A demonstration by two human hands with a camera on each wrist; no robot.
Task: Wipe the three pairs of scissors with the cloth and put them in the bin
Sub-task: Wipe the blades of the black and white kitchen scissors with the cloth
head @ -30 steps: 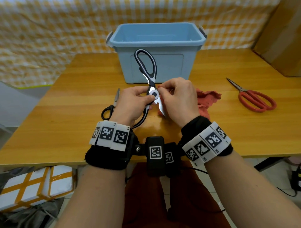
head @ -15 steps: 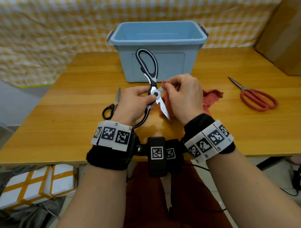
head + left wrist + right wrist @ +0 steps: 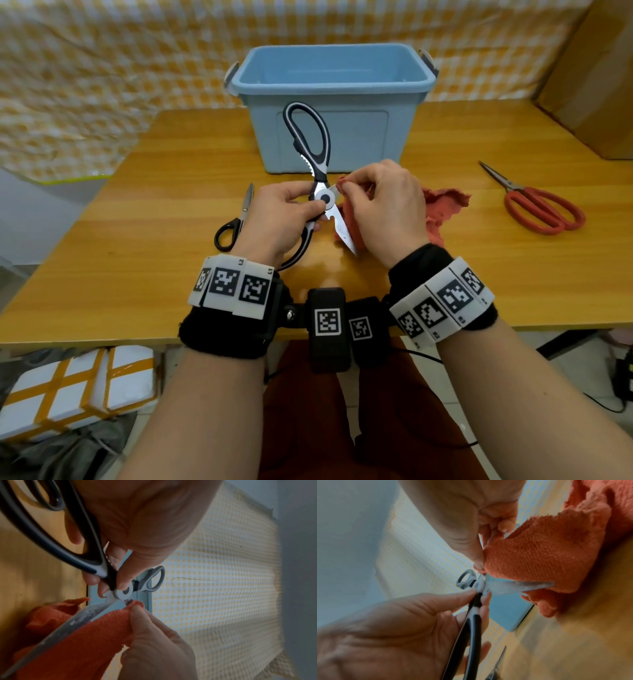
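Observation:
My left hand (image 3: pixel 291 212) grips the black-and-white kitchen scissors (image 3: pixel 310 144) near the pivot, blades spread wide, one handle loop up in front of the bin. My right hand (image 3: pixel 383 202) pinches the red cloth (image 3: pixel 442 209) around one blade beside the pivot; the other blade (image 3: pixel 344 233) points toward me. In the left wrist view the cloth (image 3: pixel 85 635) wraps the blade (image 3: pixel 82 616). In the right wrist view the cloth (image 3: pixel 539 557) covers the blade (image 3: pixel 522 586). Small black scissors (image 3: pixel 236 219) lie left of my left hand. Red scissors (image 3: pixel 537 205) lie at the right. The blue bin (image 3: pixel 332 82) stands behind.
The wooden table (image 3: pixel 154 240) has a near edge just under my wrists. A cardboard box (image 3: pixel 596 78) stands at the back right. A yellow checked curtain (image 3: pixel 102 68) hangs behind. Taped white boxes (image 3: pixel 68 387) sit on the floor at lower left.
My right hand with the cloth slid up along the blade toward the pivot. The left hand kept its hold on the kitchen scissors.

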